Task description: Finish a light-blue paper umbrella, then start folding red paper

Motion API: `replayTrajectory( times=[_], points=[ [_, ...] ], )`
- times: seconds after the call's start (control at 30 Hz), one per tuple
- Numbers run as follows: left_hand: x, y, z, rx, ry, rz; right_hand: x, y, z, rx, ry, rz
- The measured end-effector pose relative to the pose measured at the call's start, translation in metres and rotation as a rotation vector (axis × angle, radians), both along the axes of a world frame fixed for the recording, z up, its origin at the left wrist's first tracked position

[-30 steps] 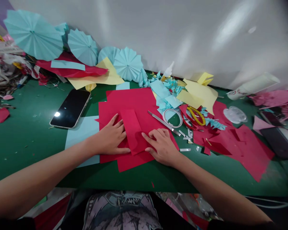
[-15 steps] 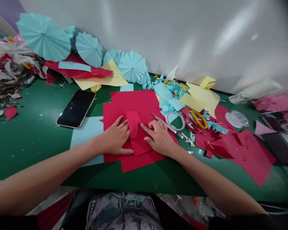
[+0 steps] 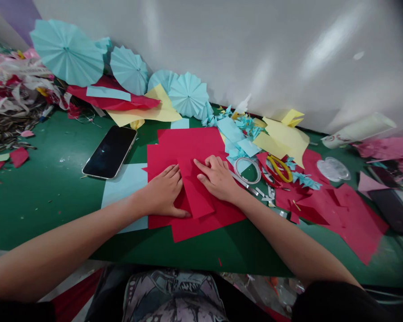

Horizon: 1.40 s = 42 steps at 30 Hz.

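Note:
Red paper sheets (image 3: 161, 152) lie stacked on the green table. On top of them is a narrower folded red strip (image 3: 196, 192). My left hand (image 3: 168, 190) lies flat on the red paper, its fingertips and thumb at the strip's left edge. My right hand (image 3: 218, 176) rests at the strip's upper right, index finger stretched onto it, thumb apart and the other fingers curled; it holds nothing. Beside my right hand lies a metal cutter (image 3: 250, 188), partly hidden by that hand, and a roll of white tape (image 3: 247, 170).
A phone (image 3: 109, 152) and light blue paper (image 3: 121, 192) lie on the left. Pleated blue rosettes (image 3: 188, 96) lean along the wall. Red-and-yellow scissors (image 3: 278, 169), yellow paper (image 3: 285, 141) and red scraps (image 3: 349, 219) are on the right.
My right hand has moved slightly up and left along the strip, its index fingertip now nearer the strip's top. My left hand stays pressed on the paper. The view has shifted slightly.

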<state>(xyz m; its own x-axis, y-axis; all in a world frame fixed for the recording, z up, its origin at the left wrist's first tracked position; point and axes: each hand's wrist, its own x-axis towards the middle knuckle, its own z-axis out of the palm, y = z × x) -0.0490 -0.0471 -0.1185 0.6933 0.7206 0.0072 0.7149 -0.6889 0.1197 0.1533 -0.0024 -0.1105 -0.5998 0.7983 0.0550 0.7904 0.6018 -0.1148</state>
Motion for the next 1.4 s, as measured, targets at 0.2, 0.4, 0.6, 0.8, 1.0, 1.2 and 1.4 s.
replayTrajectory(
  times=[0.2, 0.4, 0.6, 0.8, 1.0, 1.2, 1.4],
  points=[
    [0.0, 0.0, -0.001, 0.014, -0.043, -0.001, -0.006, 0.007, -0.001, 0.023, -0.017, -0.004],
    [0.0, 0.0, -0.001, 0.031, -0.017, -0.002, -0.001, -0.003, 0.0, 0.076, -0.07, 0.02],
    [0.001, 0.0, 0.0, 0.018, -0.073, -0.013, 0.014, -0.033, 0.004, 0.146, -0.085, 0.136],
    [0.001, 0.0, 0.002, 0.048, -0.037, -0.015, 0.026, -0.066, 0.009, 0.129, -0.04, 0.188],
    [0.002, 0.001, 0.003, 0.034, -0.033, -0.02, 0.041, -0.084, 0.018, 0.115, 0.066, 0.243],
    [0.002, 0.001, 0.002, -0.011, -0.038, -0.015, 0.039, -0.084, 0.011, 0.214, 0.237, 0.16],
    [0.001, 0.001, 0.006, -0.028, -0.075, -0.024, 0.029, -0.073, 0.004, 0.308, 0.202, 0.078]
  ],
)
